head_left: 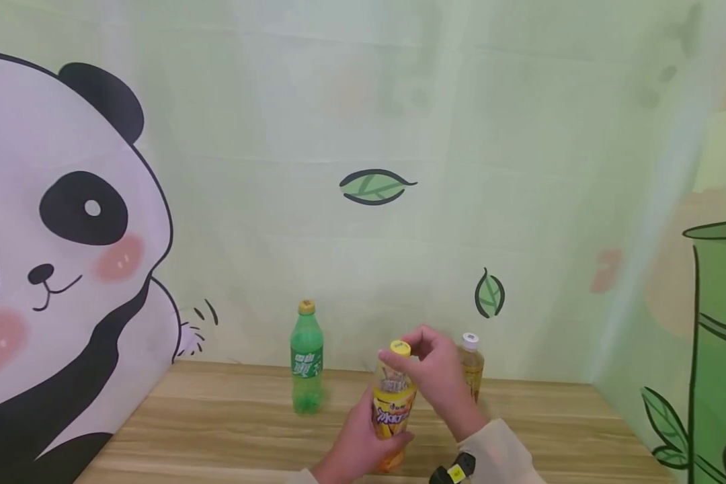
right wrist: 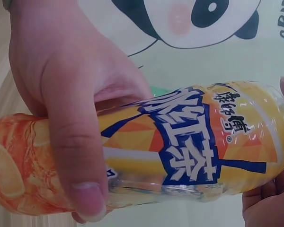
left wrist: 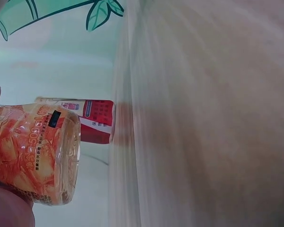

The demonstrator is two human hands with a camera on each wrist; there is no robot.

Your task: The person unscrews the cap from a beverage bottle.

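Note:
A yellow-capped iced tea bottle [head_left: 393,410] with a yellow and orange label is held up near the middle of the head view. My left hand [head_left: 363,437] grips its lower body, the thumb lying across the front. At the top, my right hand [head_left: 438,370] pinches the yellow cap [head_left: 400,347] between thumb and fingers. In the right wrist view the left hand [right wrist: 75,104] wraps round the label, with fingertips of the right hand [right wrist: 270,201] near the bottle's upper end. The left wrist view shows the orange base of the tea bottle [left wrist: 38,151], tipped sideways in that view.
A green soda bottle [head_left: 306,363] with a gold cap stands on the wooden table [head_left: 218,423] to the left. Behind my right hand stands a brown drink bottle [head_left: 472,366] with a white cap, partly hidden. A printed panda backdrop [head_left: 248,168] rises along the table's far edge.

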